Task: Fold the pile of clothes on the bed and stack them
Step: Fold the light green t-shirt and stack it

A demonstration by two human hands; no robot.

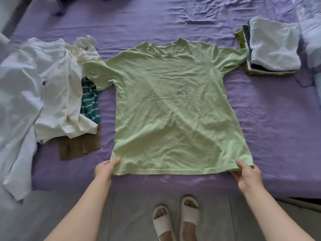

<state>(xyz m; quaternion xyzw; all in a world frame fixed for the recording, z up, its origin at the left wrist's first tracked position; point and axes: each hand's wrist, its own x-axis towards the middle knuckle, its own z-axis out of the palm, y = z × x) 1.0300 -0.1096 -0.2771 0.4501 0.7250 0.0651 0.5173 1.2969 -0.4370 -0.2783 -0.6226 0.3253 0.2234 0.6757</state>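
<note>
A light green T-shirt lies spread flat, front up, on the purple bed sheet, collar away from me. My left hand pinches its bottom-left hem corner. My right hand grips the bottom-right hem corner. To the left lies an unfolded pile of clothes: white garments over a teal striped piece and a brown piece. At the far right sits a stack of folded clothes with a white item on top.
The bed's near edge runs just below the shirt's hem. Beyond it is grey floor, where my feet stand in white slippers. Pale bedding lies at the far right beside the folded stack.
</note>
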